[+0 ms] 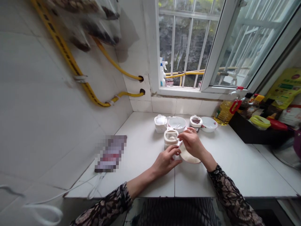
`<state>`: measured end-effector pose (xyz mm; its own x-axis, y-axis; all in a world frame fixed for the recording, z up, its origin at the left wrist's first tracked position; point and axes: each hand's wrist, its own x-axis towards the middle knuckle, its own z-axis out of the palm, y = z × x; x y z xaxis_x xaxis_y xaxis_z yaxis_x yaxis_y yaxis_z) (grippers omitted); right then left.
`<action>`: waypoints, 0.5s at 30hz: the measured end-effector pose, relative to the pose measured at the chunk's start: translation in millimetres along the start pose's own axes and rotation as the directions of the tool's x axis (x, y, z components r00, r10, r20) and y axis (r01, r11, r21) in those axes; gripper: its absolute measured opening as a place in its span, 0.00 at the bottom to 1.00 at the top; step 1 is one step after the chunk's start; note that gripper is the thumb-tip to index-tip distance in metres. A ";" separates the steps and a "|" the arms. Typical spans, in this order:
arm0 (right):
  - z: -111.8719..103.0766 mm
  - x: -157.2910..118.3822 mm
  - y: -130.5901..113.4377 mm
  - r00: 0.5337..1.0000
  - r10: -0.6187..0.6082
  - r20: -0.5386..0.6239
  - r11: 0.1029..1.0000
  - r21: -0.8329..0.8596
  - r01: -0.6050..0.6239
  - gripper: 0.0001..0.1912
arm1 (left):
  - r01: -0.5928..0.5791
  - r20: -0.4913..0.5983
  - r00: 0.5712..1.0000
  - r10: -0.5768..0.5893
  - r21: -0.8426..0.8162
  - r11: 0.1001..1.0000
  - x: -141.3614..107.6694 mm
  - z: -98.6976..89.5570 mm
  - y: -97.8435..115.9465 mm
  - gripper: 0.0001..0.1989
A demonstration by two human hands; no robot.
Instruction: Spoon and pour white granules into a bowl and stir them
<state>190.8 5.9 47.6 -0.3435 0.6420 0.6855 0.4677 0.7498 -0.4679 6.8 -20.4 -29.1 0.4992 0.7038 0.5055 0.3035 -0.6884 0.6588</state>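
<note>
My right hand (191,142) pinches a small white spoon (175,138), whose end is in a white seasoning jar (167,143) with pale contents. Just below that hand is a bowl (191,159) of pale, fine-looking contents, partly covered by my fingers. My left hand (166,160) curls at the bowl's left rim, thumb and fingers on either side of the edge. Behind them stand another white jar (161,127), a white bowl (177,124), a jar with dark reddish contents (196,121) and a white bowl with a red pattern (209,126).
An oil bottle (223,113) stands near a black box (249,131) of condiments on the right. At the left lies a blurred flat object (111,153) with a white cable (95,185). A barred window (185,44) and yellow pipe (90,94) are behind.
</note>
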 end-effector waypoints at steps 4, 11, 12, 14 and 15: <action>-5.6 -2.3 -0.1 0.996 -0.069 -0.054 0.996 -0.062 0.065 0.10 | 0.006 0.006 1.000 -0.006 0.001 1.000 -0.2 -0.4 0.0 0.10; -46.6 -13.7 17.1 0.948 0.282 -0.146 0.958 0.105 -0.268 0.10 | -0.019 0.007 1.000 0.019 -0.014 1.000 0.3 -1.1 0.1 0.10; -51.7 -16.2 20.3 0.951 0.286 -0.117 0.957 0.077 -0.278 0.11 | -0.020 0.007 1.000 0.020 -0.014 1.000 0.1 -1.1 -0.2 0.10; -58.3 -20.3 25.5 0.961 0.270 -0.059 0.963 0.008 -0.270 0.11 | -0.020 0.006 1.000 0.020 -0.015 1.000 -0.2 -0.9 -0.9 0.10; -59.5 -21.8 27.1 0.966 0.258 -0.031 0.966 -0.021 -0.259 0.11 | -0.020 0.005 1.000 0.021 -0.016 1.000 -0.4 -0.8 -1.2 0.10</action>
<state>259.5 2.7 53.2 -0.1859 0.8084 0.5585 0.5579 0.5547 -0.6172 5.5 -19.8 -29.7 0.5092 0.6887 0.5162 0.2805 -0.6998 0.6569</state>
